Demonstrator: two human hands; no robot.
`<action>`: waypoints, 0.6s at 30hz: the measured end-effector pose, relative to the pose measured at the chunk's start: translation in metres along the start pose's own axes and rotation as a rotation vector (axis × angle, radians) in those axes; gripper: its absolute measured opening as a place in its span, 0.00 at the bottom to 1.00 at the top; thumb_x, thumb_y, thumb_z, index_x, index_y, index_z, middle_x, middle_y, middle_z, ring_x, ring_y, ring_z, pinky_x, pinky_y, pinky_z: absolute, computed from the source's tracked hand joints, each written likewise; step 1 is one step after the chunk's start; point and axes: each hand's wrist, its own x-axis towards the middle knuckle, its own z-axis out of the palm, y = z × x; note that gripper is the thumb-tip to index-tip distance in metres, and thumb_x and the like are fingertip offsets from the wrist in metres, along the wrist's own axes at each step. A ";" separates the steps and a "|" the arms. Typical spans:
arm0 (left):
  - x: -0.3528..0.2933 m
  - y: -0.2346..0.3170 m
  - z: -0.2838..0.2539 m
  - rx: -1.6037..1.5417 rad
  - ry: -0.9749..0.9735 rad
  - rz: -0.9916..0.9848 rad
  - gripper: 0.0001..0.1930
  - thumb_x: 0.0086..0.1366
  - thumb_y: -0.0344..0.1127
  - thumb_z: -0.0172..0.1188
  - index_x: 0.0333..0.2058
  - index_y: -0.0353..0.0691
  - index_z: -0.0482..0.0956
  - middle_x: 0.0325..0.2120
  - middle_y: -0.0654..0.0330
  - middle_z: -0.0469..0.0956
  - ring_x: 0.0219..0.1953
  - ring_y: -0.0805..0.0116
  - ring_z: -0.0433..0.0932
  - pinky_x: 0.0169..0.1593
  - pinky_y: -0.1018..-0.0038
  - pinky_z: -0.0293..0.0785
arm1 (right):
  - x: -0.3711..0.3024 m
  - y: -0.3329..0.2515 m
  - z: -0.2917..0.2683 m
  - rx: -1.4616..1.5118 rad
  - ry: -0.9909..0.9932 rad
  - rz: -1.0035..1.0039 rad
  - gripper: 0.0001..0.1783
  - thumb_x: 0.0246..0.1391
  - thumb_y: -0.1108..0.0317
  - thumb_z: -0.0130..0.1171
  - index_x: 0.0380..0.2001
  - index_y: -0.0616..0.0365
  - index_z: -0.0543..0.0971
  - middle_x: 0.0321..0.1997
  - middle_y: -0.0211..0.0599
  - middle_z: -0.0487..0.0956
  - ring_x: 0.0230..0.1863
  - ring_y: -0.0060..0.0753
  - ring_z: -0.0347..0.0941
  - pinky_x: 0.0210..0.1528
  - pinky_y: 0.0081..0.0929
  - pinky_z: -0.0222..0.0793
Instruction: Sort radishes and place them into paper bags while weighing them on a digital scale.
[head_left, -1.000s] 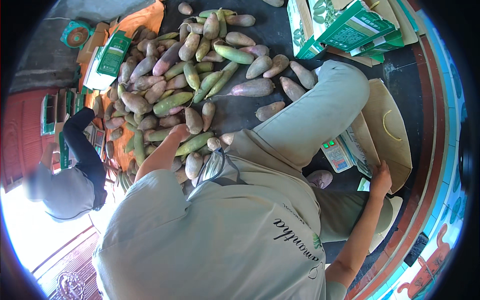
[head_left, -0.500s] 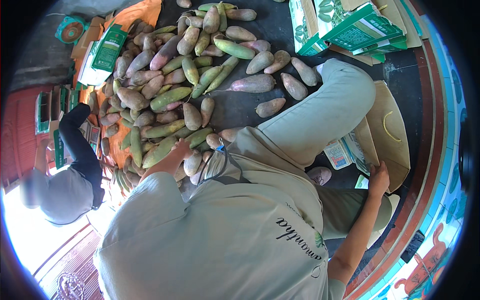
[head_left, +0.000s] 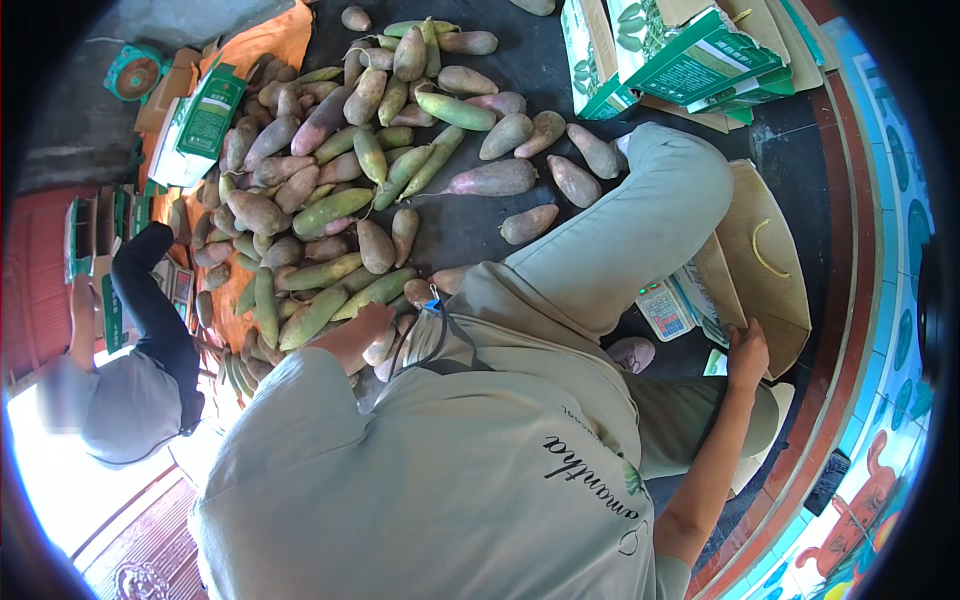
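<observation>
A big heap of radishes (head_left: pixel 335 210), some long and green, others stubby and brownish purple, covers the floor before me. My left hand (head_left: pixel 370 325) is down at the near edge of this heap, beside a long green radish (head_left: pixel 375 293) and a pale radish (head_left: pixel 380 350). Its fingers are hidden, so any hold does not show. At my right, my right hand (head_left: pixel 747 355) is closed on the near edge of a brown cardboard box (head_left: pixel 775 300) with a yellow cord handle. Next to the box a digital scale (head_left: pixel 663 312) sits partly covered between my legs.
Green and white cartons (head_left: pixel 690 60) stand at the far right, and another carton (head_left: pixel 208 115) lies by the heap's left side. A co-worker (head_left: pixel 140 390) bends at the left. Behind the heap is a teal fan (head_left: pixel 137 72). A tiled wall (head_left: pixel 905 270) borders the right.
My left hand has drawn back slightly toward me, and its fingers have gone out of sight. My right hand keeps its grip on the box. The whole view has shifted a little.
</observation>
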 end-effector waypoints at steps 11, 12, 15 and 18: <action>-0.010 0.005 0.007 0.278 0.004 0.055 0.18 0.42 0.33 0.65 0.37 0.45 0.79 0.43 0.56 0.68 0.47 0.58 0.69 0.42 0.66 0.70 | -0.001 0.003 0.003 0.040 0.008 -0.019 0.16 0.43 0.67 0.60 0.38 0.59 0.73 0.35 0.44 0.76 0.38 0.46 0.73 0.39 0.38 0.68; -0.011 0.006 0.010 0.279 0.007 0.054 0.18 0.42 0.33 0.65 0.37 0.45 0.79 0.43 0.56 0.68 0.47 0.58 0.69 0.42 0.66 0.70 | -0.001 0.002 0.003 0.043 -0.001 -0.017 0.17 0.42 0.67 0.60 0.38 0.59 0.73 0.35 0.44 0.76 0.38 0.46 0.73 0.39 0.38 0.68; -0.011 0.005 0.007 0.254 0.007 0.061 0.17 0.42 0.34 0.65 0.35 0.44 0.79 0.44 0.56 0.68 0.47 0.58 0.70 0.42 0.64 0.71 | 0.000 0.001 0.001 0.044 -0.024 -0.010 0.18 0.42 0.67 0.60 0.39 0.62 0.73 0.36 0.47 0.76 0.38 0.48 0.73 0.40 0.38 0.68; -0.011 0.005 -0.005 0.171 -0.210 0.102 0.25 0.39 0.36 0.68 0.41 0.42 0.74 0.39 0.53 0.75 0.44 0.56 0.75 0.41 0.64 0.73 | 0.000 0.002 0.000 0.046 -0.036 -0.019 0.20 0.42 0.67 0.61 0.40 0.64 0.73 0.37 0.50 0.76 0.38 0.50 0.73 0.39 0.38 0.68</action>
